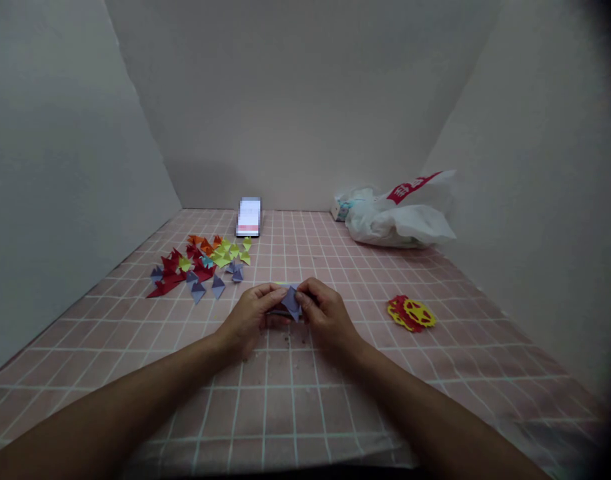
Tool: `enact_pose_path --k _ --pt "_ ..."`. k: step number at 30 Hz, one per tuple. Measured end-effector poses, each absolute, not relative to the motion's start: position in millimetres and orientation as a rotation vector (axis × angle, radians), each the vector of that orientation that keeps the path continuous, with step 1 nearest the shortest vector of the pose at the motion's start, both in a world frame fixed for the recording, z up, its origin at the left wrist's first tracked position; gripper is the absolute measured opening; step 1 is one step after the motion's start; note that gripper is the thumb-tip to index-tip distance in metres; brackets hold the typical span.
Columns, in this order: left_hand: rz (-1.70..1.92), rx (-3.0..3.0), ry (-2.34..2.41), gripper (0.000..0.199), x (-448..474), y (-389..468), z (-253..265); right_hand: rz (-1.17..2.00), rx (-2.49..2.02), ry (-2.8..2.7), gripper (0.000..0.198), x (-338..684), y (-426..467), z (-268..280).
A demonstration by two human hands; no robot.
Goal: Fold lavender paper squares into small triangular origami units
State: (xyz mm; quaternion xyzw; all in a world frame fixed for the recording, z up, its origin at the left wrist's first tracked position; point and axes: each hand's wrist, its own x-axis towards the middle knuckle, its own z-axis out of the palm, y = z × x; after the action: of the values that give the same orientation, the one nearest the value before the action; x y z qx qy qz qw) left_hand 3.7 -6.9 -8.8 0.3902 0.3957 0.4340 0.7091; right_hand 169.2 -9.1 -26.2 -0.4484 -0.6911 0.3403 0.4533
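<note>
A small purple piece of folded origami paper (292,305) is pinched between my two hands above the middle of the table. My left hand (258,310) grips its left side, thumb on top and fingers curled beneath. On the right edge, the thumb and fingertips of my right hand (322,305) press together. Part of the paper is hidden by my fingers, and a bit of something yellowish shows just behind it. To the left lies a spread of folded paper pieces (200,263) in red, orange, yellow, blue and purple, some with pointed tips.
A phone (249,217) with a lit, blurred screen stands at the back. Right of it are a tissue pack (342,207) and a white plastic bag (405,220). Red and yellow cut-out discs (419,313) lie at right. A pink checked cloth (280,413) covers the table between pale walls.
</note>
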Motion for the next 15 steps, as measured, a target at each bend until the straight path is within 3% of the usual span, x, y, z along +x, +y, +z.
enact_pose_path --k 15 --pt "0.952 0.878 0.86 0.017 3.6 -6.6 -7.8 0.88 -1.094 -1.706 0.013 168.8 -8.8 -25.7"
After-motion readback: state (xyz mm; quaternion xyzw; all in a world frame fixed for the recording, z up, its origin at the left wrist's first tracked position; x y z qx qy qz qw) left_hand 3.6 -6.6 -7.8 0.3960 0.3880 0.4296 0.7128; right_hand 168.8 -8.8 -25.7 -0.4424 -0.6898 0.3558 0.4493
